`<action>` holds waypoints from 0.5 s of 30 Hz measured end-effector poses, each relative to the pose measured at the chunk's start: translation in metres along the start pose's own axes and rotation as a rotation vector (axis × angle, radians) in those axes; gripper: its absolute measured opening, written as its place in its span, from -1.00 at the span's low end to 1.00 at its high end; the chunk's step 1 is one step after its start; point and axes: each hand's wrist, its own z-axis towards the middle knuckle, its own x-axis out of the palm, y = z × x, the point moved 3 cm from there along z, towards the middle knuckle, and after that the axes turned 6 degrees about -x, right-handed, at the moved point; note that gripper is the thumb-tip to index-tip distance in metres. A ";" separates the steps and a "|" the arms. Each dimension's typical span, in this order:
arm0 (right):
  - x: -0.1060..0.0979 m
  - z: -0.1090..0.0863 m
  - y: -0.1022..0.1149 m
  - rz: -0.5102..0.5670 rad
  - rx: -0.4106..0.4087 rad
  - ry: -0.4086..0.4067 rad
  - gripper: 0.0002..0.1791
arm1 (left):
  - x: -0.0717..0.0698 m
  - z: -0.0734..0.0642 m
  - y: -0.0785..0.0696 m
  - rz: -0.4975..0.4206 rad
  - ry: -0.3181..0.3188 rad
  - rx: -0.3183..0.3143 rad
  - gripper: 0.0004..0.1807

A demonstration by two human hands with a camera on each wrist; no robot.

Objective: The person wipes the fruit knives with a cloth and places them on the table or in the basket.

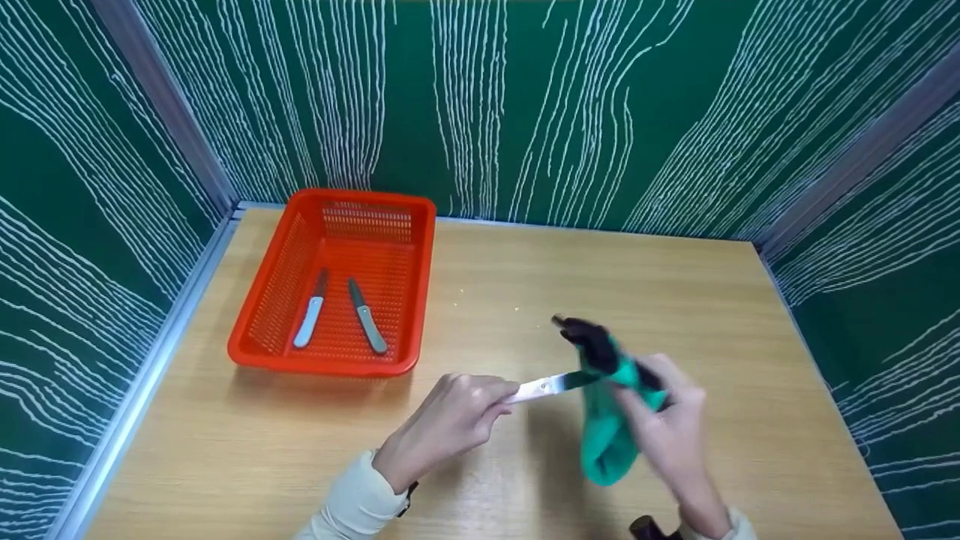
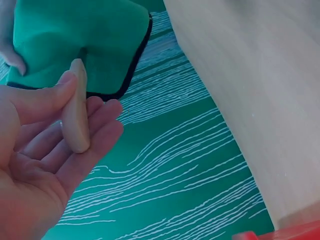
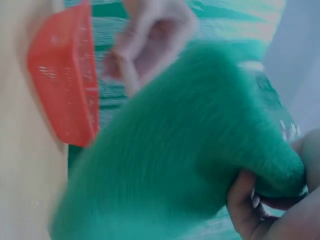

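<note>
My left hand pinches a knife by its pale handle, with the blade pointing right. A green cloth with a black edge is in my right hand, wrapped about part of the blade, so the tip is hidden. In the left wrist view the knife handle lies between thumb and fingers, and its blade end meets the cloth. The right wrist view shows the cloth, blurred, with my right fingers gripping its fold.
At the left of the wooden table stands a red plastic basket. Inside it lie a knife with a light handle and a knife with a grey-green handle. Green walls with white lines enclose the table's back and sides.
</note>
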 end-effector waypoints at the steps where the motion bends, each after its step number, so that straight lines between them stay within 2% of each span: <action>1: 0.007 -0.003 0.003 -0.029 -0.066 0.052 -0.59 | 0.000 0.000 -0.001 0.007 -0.021 0.030 -0.84; 4: 0.026 -0.011 0.013 -0.163 -0.234 0.204 -0.40 | 0.001 0.002 -0.002 0.005 -0.070 0.091 -0.84; 6: 0.034 -0.016 0.017 -0.276 -0.294 0.274 -0.39 | 0.001 0.002 -0.002 -0.010 -0.079 0.093 -0.83; 9: 0.038 -0.019 0.018 -0.391 -0.358 0.310 -0.42 | 0.002 0.001 -0.001 -0.034 -0.066 0.060 -0.79; 11: 0.039 -0.019 0.018 -0.430 -0.384 0.326 -0.43 | 0.003 0.000 0.000 -0.027 -0.058 0.045 -0.79; 15: 0.038 -0.019 0.015 -0.529 -0.435 0.388 -0.44 | 0.004 -0.001 0.000 0.001 -0.059 0.048 -0.82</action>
